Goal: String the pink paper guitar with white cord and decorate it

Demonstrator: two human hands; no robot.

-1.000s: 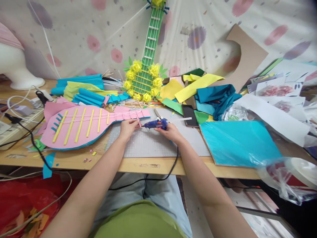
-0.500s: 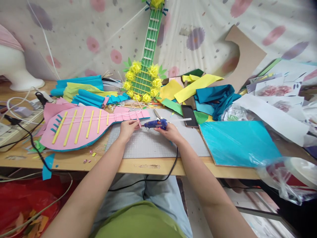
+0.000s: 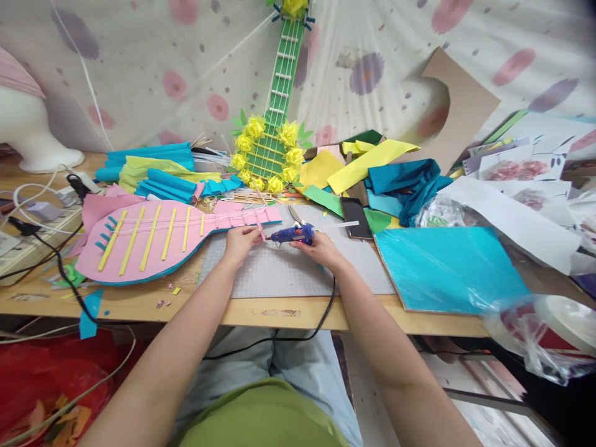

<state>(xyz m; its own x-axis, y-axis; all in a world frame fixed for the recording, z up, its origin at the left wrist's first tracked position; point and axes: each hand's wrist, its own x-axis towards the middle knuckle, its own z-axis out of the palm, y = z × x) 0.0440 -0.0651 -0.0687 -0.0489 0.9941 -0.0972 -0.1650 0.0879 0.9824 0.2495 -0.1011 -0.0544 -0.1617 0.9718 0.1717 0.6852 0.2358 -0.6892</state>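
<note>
My right hand (image 3: 321, 248) grips a blue hot glue gun (image 3: 293, 234), a white glue stick (image 3: 342, 225) poking out of its back end. The gun's nozzle points left at a small pink paper strip (image 3: 262, 232). My left hand (image 3: 244, 241) pinches that strip between its fingertips, close to the nozzle. Just behind my left hand lies the neck of a pink paper lute-shaped instrument (image 3: 135, 242), with yellow bars across its body and pale strings along it. Whether the strip touches the neck I cannot tell.
A grey cutting mat (image 3: 298, 273) lies under my hands, with scissors (image 3: 295, 215) and a phone (image 3: 357, 217) on it. Behind stands a green paper instrument (image 3: 274, 152) with yellow flowers. A turquoise board (image 3: 447, 267) is at right. The gun's black cord (image 3: 326, 310) hangs over the table edge.
</note>
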